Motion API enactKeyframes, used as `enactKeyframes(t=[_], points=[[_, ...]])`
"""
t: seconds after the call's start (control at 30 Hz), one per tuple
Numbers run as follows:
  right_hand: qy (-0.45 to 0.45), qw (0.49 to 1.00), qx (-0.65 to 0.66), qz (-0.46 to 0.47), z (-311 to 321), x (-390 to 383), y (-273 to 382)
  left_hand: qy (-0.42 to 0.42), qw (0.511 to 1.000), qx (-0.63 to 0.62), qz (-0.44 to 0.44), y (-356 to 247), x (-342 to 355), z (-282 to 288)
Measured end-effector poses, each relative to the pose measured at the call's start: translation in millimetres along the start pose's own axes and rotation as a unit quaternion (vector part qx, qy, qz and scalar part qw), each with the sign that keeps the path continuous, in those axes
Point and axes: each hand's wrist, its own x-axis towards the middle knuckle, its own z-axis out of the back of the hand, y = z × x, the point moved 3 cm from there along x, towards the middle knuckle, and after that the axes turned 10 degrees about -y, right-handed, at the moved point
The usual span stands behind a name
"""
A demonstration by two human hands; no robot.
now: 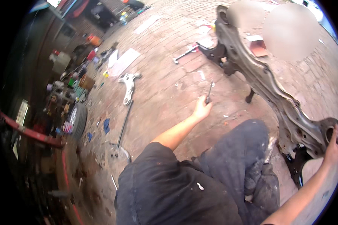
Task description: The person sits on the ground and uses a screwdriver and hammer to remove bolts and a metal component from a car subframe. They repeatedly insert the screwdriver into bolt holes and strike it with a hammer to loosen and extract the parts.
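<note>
My left hand (202, 108) is closed around a thin metal rod-like tool (210, 90) that points up and away from me. Its exact kind is too small to tell. On my right, a large rusty car subframe (264, 80) stands slanted across the floor. At its near right end, my right hand (333, 147) grips the rim of the round bushing eye, fingers at the opening. A dark bracket (214, 52) sticks out from the far left side of the subframe. My bent knee (248, 138) is just left of the subframe.
A silver control arm (129, 87) and a long dark bar (124, 123) lie left on the brick floor. A hammer-like tool (186, 54) lies ahead, with a red box (257, 48) beyond the subframe. A wheel (78, 120) and clutter line the left side.
</note>
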Motion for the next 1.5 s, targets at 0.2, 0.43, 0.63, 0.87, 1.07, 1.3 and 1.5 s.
enactKeyframes(t=[0.2, 0.43, 0.63, 0.87, 1.07, 1.3, 1.5], points=[[-0.042, 0.980, 0.187, 0.045, 19, -22, 32, 0.280, 0.851, -0.445, 0.010, -300, -22, -77], [0.026, 0.927, 0.354, 0.119, 41, -26, 28, 0.386, 0.719, -0.577, 0.020, -459, -121, -162], [0.051, 0.939, 0.320, 0.114, 49, -34, 24, 0.320, 0.718, -0.616, 0.041, -509, -128, -173], [0.063, 0.955, 0.252, 0.142, 66, -35, 23, 0.271, 0.798, -0.462, -0.276, -517, -135, -172], [0.002, 0.952, 0.267, 0.149, 55, -38, 27, 0.245, 0.811, -0.349, -0.399, -518, -127, -172], [-0.038, 0.950, 0.259, 0.171, 54, -46, 29, 0.023, 0.828, -0.405, -0.387, -498, -80, -183], [-0.039, 0.943, 0.291, 0.156, 47, -41, 28, 0.321, 0.813, -0.418, -0.245, -447, -59, -237]])
